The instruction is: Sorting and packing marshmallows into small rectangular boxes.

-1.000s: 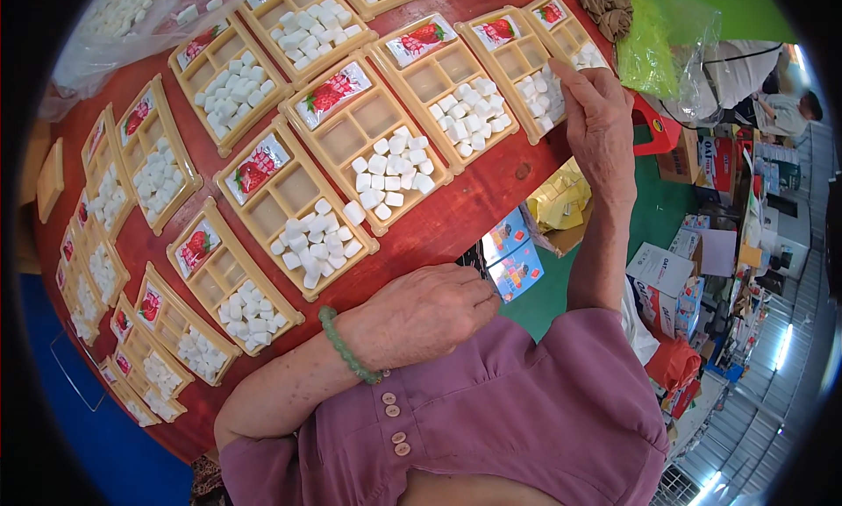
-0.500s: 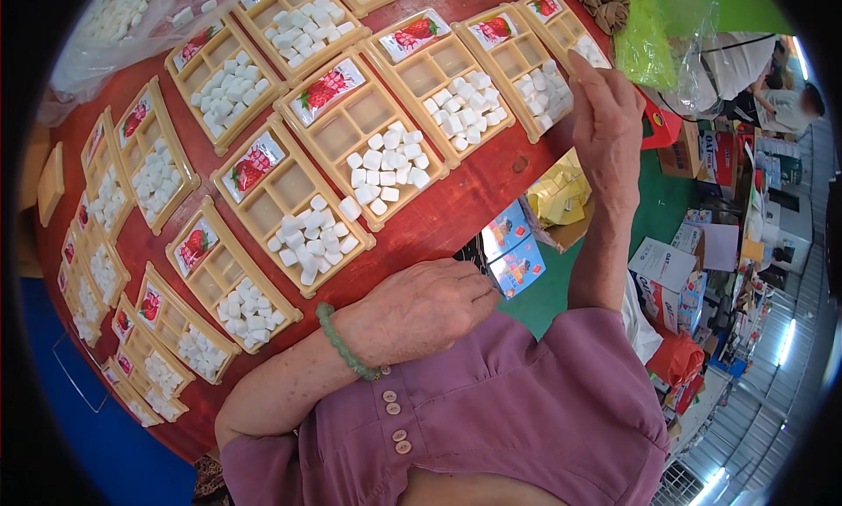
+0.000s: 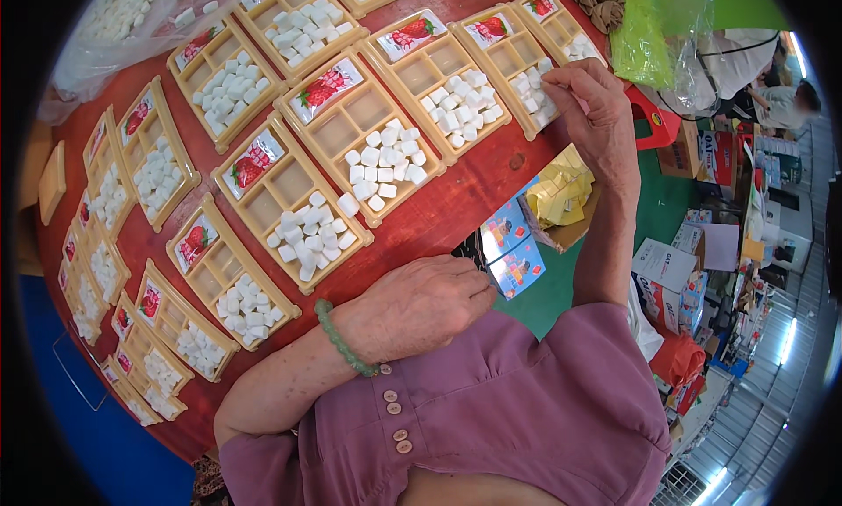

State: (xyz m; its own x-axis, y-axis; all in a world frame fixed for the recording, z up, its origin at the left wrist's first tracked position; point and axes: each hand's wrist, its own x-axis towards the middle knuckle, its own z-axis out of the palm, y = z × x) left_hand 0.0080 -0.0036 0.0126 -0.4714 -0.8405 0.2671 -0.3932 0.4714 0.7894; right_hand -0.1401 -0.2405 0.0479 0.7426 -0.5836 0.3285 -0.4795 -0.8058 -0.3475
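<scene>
My right hand hovers at the right end of the table, fingertips pinched together over a tan compartment tray. White marshmallows fill that tray's large section, and a strawberry-printed packet lies in its end section. Whether the pinch holds a marshmallow is hidden. My left hand, with a green bead bracelet above it, rests closed against the table's front edge; its fingers curl under, and anything inside them is out of sight. A single marshmallow sits on the rim between two trays.
Several similar trays cover the red table. A clear bag of marshmallows lies at the far left. Below the table's right edge are a carton of yellow packets and blue printed boxes. Green plastic lies at the far right.
My right hand has shifted left and slightly down, from the rightmost tray to the one beside it, fingertips now pinched. My left hand stays nearly still.
</scene>
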